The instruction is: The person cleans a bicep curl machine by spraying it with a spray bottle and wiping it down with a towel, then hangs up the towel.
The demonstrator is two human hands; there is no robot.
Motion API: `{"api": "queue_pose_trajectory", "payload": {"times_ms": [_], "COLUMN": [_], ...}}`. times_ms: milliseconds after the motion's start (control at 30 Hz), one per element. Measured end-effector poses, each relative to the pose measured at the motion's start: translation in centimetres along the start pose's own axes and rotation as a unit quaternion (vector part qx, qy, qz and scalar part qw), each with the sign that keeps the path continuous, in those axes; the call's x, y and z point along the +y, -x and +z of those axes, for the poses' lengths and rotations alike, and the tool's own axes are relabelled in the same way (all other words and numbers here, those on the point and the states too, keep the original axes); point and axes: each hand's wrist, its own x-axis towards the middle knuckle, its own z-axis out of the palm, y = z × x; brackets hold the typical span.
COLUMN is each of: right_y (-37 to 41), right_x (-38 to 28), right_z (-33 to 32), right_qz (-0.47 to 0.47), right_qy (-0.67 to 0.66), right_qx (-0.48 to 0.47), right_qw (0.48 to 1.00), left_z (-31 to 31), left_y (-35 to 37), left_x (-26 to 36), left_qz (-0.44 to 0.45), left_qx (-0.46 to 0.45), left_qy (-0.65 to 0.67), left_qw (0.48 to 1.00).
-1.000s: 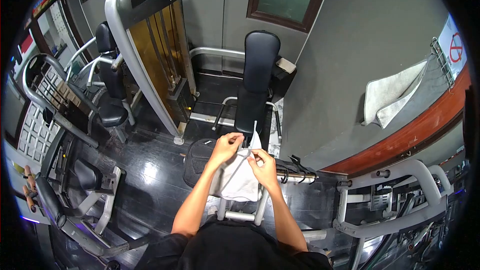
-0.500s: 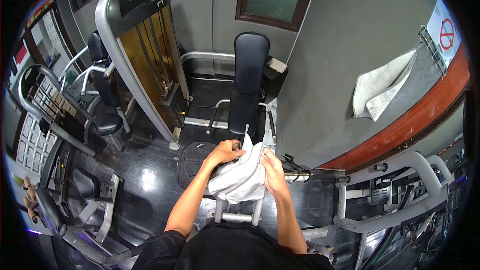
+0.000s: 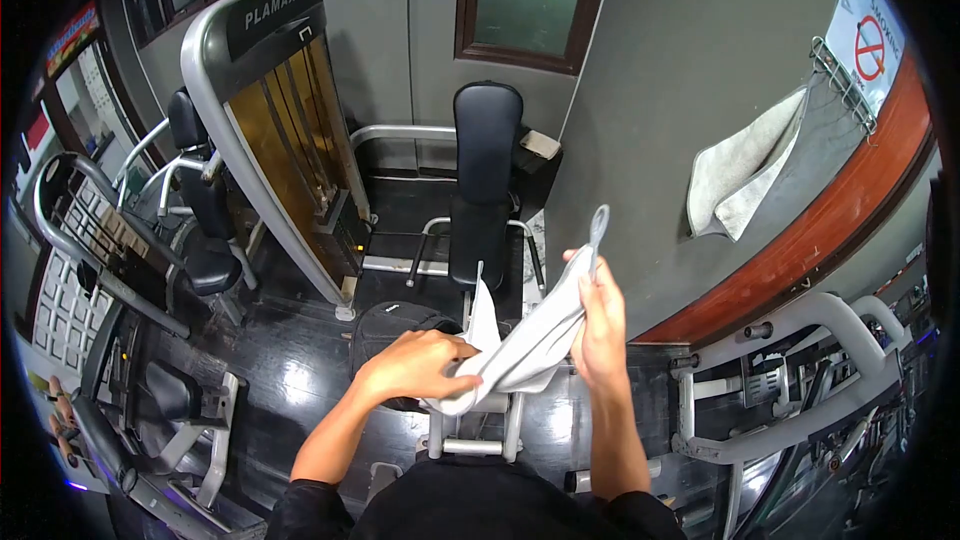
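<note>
Hands gripping white cloth — backpack below, seat ahead

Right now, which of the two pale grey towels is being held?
The pale grey towel stretched between left hand and right hand; the other towel hangs from the wire wall rack, untouched.

Floor: dark planks, glossy, reflecting overhead light. Standing directly on it: 1 weight-stack machine marked PLAMAX, 1 black padded seat unit just beside it, 1 further seat machine at left, and 1 grey tubular frame at right. 1 black backpack lies on the planks near the weight-stack machine's base.
</note>
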Motion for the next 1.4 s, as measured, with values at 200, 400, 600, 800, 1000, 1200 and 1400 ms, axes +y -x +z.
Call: {"api": "queue_pose_trajectory", "payload": {"times_ms": [200, 400, 600, 800, 1000, 1200, 1400], "right_y": [-3.1, -5.2, -8.3, -10.5, -10.7, -10.8, -9.4], "right_x": [-5.3, -7.4, -12.0, -12.4, -12.6, -12.9, -15.3], "right_z": [1.1, 2.1, -3.1, -5.1, -5.4, -5.4, -6.5], "right_qz": [-0.108, -0.193, -0.180, -0.149, -0.116, -0.197, -0.233], "right_qy": [0.055, 0.140, 0.311, 0.214, 0.148, 0.141, 0.168], "right_qx": [0.050, 0.042, 0.036, 0.013, 0.023, 0.050, 0.080], "right_qw": [0.991, 0.970, 0.932, 0.965, 0.982, 0.969, 0.954], "left_z": [-2.0, -2.6, -11.6, -17.7, -20.4, -20.3, -18.9], "left_y": [-0.6, -3.6, -4.8, -5.8, -6.2, -6.6, -8.2], "left_x": [4.5, 4.3, 1.6, 2.8, 3.4, 3.3, 4.2], "left_qz": [0.098, 0.124, 0.120, 0.147, 0.163, 0.174, 0.182], "left_qx": [0.223, 0.315, 0.374, 0.457, 0.453, 0.444, 0.343], "left_qy": [-0.058, -0.097, 0.015, -0.017, -0.019, -0.025, -0.003], "left_qw": [0.968, 0.936, 0.919, 0.877, 0.876, 0.878, 0.922]}}
